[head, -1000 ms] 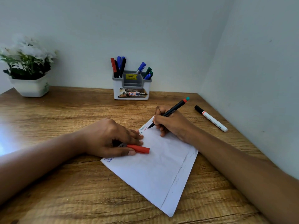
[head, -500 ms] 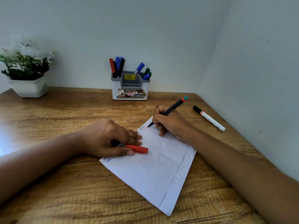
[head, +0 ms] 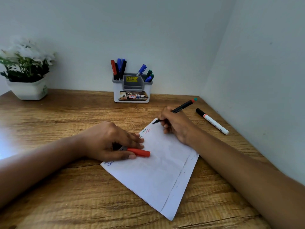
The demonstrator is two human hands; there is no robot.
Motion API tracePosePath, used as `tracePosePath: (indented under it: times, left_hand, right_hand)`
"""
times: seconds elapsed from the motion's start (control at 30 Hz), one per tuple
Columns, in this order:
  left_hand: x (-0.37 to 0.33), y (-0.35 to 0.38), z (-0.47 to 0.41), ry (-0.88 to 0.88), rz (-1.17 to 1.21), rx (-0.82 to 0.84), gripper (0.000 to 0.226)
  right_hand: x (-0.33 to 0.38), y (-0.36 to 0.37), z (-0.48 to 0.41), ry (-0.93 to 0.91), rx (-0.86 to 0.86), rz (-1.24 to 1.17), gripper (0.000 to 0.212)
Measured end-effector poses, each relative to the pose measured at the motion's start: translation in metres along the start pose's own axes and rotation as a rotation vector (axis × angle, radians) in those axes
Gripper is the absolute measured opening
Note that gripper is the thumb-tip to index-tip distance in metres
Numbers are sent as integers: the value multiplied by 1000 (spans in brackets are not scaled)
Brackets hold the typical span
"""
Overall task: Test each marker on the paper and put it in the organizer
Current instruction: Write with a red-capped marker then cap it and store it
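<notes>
A white sheet of paper (head: 158,172) lies tilted on the wooden table, with small red, green and blue scribbles along its upper left edge. My right hand (head: 175,125) grips a slim black marker (head: 181,107) with a red and teal end, its tip touching the paper's top corner. My left hand (head: 107,141) presses on the paper's left edge and holds a red-capped marker (head: 139,152). The white and grey organizer (head: 132,90) stands at the back against the wall, holding several red, blue, black and green markers.
A white marker with a black cap (head: 212,121) lies on the table to the right, close to the side wall. A white pot with white flowers (head: 27,85) stands at the back left. The walls meet in a corner at the right.
My right hand has slid the black marker's tip up along the paper's edge to its top corner. My left hand has stayed in place.
</notes>
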State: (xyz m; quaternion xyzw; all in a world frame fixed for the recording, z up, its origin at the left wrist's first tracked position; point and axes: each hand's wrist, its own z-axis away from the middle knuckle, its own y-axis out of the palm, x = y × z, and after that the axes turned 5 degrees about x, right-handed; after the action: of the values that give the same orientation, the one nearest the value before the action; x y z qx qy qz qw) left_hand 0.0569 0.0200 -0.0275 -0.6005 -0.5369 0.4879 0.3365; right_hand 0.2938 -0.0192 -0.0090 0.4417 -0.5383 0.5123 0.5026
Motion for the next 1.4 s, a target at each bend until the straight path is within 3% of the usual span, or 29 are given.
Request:
tracePosePath:
  times: [0.07, 0.13, 0.33, 0.53, 0.63, 0.83, 1.0, 1.1, 1.23, 1.4]
  left_hand:
    - [-1, 0, 0, -9, 1, -1, 37]
    - [0, 0, -1, -17, 8, -7, 36]
    - [1, -1, -1, -98, 155, -134, 31]
    - [1, -7, -3, -446, 299, -335, 66]
    - [8, -8, -2, -520, 387, -390, 80]
    - [5, -11, -4, -564, 442, -367, 51]
    - [4, -12, -4, -587, 461, -340, 50]
    - [3, -11, -7, -543, 551, -336, 50]
    - [-7, -5, -19, -581, 804, -454, 25]
    - [-12, 0, -22, -583, 926, -537, 24]
  right_hand:
    - [3, -6, 0, 32, -3, -297, 20]
    - [4, -9, 1, 19, 17, -401, 18]
    - [20, -6, 11, -151, 96, -197, 12]
    - [34, -7, 19, -209, 237, -247, 19]
    - [32, -7, 19, -176, 263, -270, 29]
    - [30, 0, 22, -161, 242, -200, 26]
    - [26, 7, 23, -182, 268, -110, 8]
    - [24, 13, 26, -227, 275, -4, 10]
    - [25, 21, 28, -311, 207, 4, 14]
    - [32, 29, 29, -301, 192, -35, 11]
